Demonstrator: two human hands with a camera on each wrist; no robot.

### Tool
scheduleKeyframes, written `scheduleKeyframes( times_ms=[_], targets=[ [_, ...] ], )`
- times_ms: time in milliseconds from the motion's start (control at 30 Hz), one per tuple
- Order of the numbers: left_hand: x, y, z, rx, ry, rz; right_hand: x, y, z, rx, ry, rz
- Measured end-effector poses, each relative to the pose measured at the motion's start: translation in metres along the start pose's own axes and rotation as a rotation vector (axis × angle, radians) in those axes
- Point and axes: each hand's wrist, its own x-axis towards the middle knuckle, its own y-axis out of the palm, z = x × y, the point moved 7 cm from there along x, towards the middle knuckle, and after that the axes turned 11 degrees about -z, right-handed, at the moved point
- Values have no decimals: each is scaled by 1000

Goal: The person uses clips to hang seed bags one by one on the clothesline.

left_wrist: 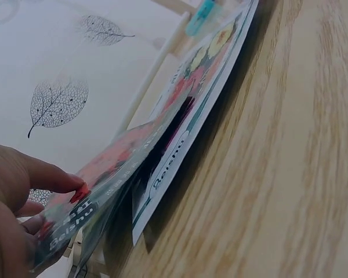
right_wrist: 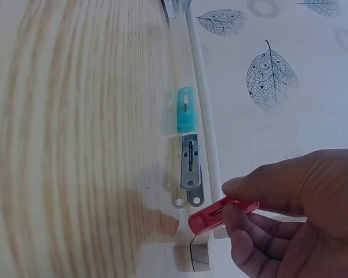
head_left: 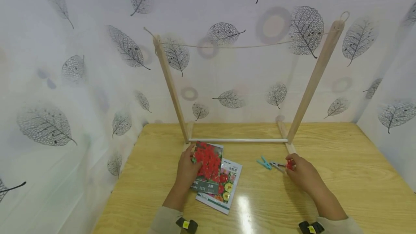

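Head view first: we see our left hand (head_left: 187, 167) on the red-flowered seed packet (head_left: 208, 170), fingers curled over its left edge, and the left wrist view shows that edge lifted off the pale wooden table (head_left: 341, 176), thumb on top, fingers beneath. Under it lies a second seed packet with mixed flowers and a white border (head_left: 224, 190), flat on the table. Over to the right, and our right hand (head_left: 302, 174) pinches a small red plastic clothes peg (right_wrist: 220, 213) between thumb and forefinger (the right wrist view shows it best). Just beside it on the table lie a grey peg (right_wrist: 190, 168) and a turquoise peg (right_wrist: 186, 109), both close against the white crossbar (head_left: 237, 140) of the wooden drying frame (head_left: 313, 78), string (head_left: 240, 46) across its top.
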Motion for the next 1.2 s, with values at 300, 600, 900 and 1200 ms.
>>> scheduleKeyframes(
  times_ms=[300,600,900,1200],
  targets=[
    [0,-1,-1,-17,-53,11,-3,-4,5,18,-40,-15],
    [-1,-6,-4,-15,-18,-32,-1,-7,5,30,-43,-39],
    [-2,-7,-5,-83,-28,-26,-3,-10,9,78,-70,-97],
    [-2,-10,-6,-131,-42,-51,-4,-11,13,96,-107,-124]
  ],
)
